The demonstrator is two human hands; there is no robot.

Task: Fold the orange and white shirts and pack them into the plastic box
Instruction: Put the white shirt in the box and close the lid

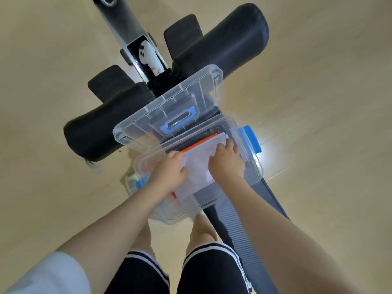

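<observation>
A clear plastic box [251, 166] with blue latches sits on a dark bench in front of me. Inside it lies the folded white shirt [197, 164], on top of the orange shirt [200, 142], of which only thin edges show. My left hand [169, 168] rests on the white shirt's left side, palm down. My right hand [228, 161] lies on its right side, fingers reaching to the far corner. Whether the fingers are curled round the fabric is hidden. The box's clear lid [169, 109] with a blue handle lies just beyond the box, tilted.
The dark padded bench [233, 211] carries the box, with black cushioned rolls [222, 39] and a metal post [118, 24] beyond. A white controller [148, 56] lies in the post's slot. Beige floor surrounds everything. My legs in black shorts stand below.
</observation>
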